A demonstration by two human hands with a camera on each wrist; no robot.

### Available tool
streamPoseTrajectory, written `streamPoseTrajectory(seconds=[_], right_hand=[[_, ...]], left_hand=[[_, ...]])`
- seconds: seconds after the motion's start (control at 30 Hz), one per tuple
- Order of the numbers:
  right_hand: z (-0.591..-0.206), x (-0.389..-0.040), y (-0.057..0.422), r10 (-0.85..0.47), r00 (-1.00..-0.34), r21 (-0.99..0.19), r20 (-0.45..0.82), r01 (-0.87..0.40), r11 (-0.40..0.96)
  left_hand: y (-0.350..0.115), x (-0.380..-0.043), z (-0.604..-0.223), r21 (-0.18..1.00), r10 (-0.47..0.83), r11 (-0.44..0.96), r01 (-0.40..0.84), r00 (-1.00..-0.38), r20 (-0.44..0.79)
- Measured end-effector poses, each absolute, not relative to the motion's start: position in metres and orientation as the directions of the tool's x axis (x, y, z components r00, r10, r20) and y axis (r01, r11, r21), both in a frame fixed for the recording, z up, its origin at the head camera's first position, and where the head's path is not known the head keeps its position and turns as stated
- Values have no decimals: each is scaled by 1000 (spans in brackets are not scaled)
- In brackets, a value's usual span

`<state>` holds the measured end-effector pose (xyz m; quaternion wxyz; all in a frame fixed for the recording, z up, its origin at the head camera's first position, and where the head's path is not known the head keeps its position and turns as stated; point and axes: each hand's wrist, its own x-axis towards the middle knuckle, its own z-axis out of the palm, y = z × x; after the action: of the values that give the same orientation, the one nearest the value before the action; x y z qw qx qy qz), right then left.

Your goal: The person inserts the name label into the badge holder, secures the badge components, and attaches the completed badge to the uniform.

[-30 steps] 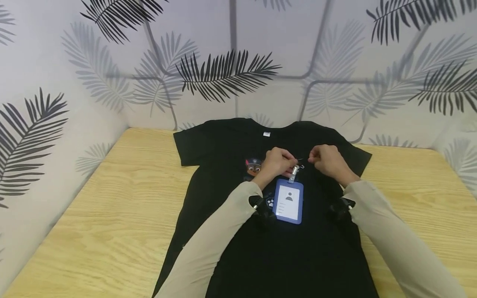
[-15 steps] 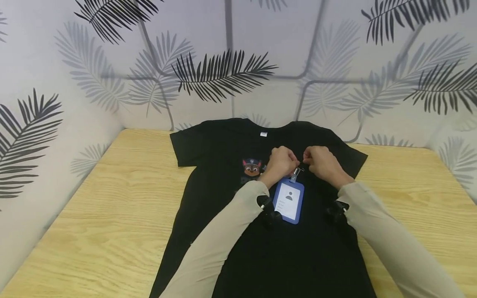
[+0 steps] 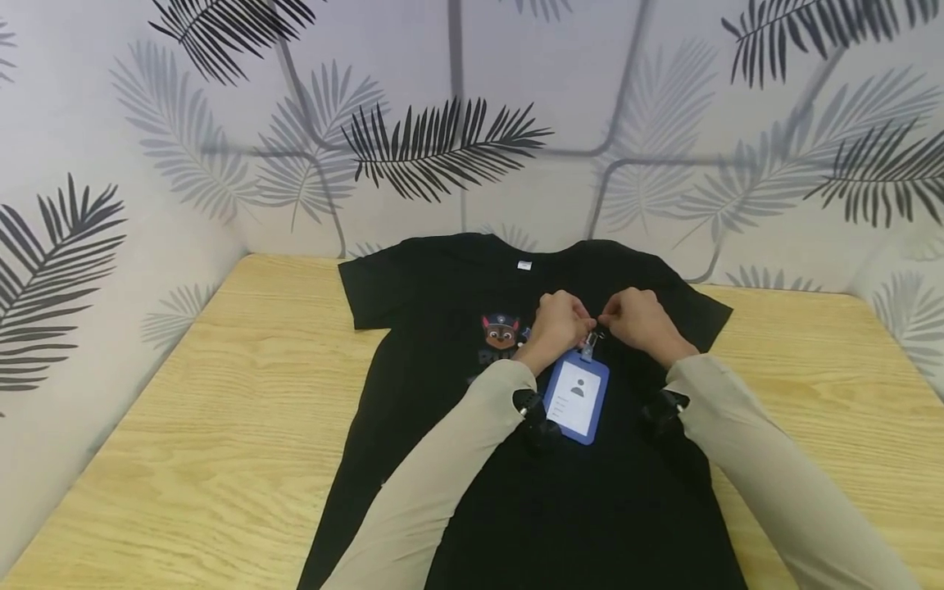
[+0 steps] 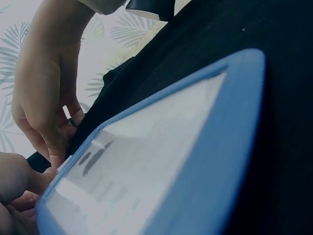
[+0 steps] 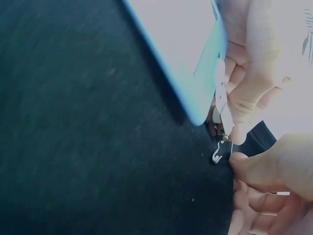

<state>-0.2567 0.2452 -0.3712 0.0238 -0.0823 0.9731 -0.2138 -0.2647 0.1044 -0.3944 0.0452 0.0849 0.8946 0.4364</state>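
A black T-shirt (image 3: 605, 508) lies spread out, with a cartoon dog print (image 3: 501, 332) on its chest. On it hangs a blue badge holder (image 3: 578, 401) with a white card inside, tilted slightly. My left hand (image 3: 559, 324) pinches the clip (image 5: 224, 115) at the holder's top, partly covered by fingers. From that clip projects a thin pin (image 5: 232, 147) beside an open metal hook (image 5: 216, 157). Thumb against forefinger, my right hand (image 3: 640, 318) pinches the shirt cloth right at the pin's end. The fingertips of both hands nearly meet.
The shirt lies on a light wood table (image 3: 221, 410). Behind it rises a wall covering (image 3: 472, 74) with a leaf pattern. A white neck label (image 3: 524, 265) shows at the collar. Black wrist cameras (image 3: 666, 410) sit below the sleeves.
My right hand has moved left and the hands have come together, hiding the pin in the head view. The badge holder has tilted and shifted slightly to the right.
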Motion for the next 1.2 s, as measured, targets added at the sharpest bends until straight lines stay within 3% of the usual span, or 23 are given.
streamPoseTrajectory(seconds=[0.27, 0.7, 1.03, 1.2], right_hand=[[-372, -259, 245, -220, -975, -380, 19, -211, 901], [-372, -259, 236, -231, -970, -192, -80, -213, 958], [-375, -256, 229, -261, -963, -199, -62, -244, 949], [-374, -258, 232, -278, -959, -286, -51, -253, 924]], left_hand=[[102, -264, -396, 790, 245, 585, 181, -969, 41], [102, -264, -398, 763, 248, 608, 220, -965, 80], [100, -266, -403, 737, 295, 597, 317, -941, 166], [97, -265, -408, 838, 311, 450, 310, -934, 178]])
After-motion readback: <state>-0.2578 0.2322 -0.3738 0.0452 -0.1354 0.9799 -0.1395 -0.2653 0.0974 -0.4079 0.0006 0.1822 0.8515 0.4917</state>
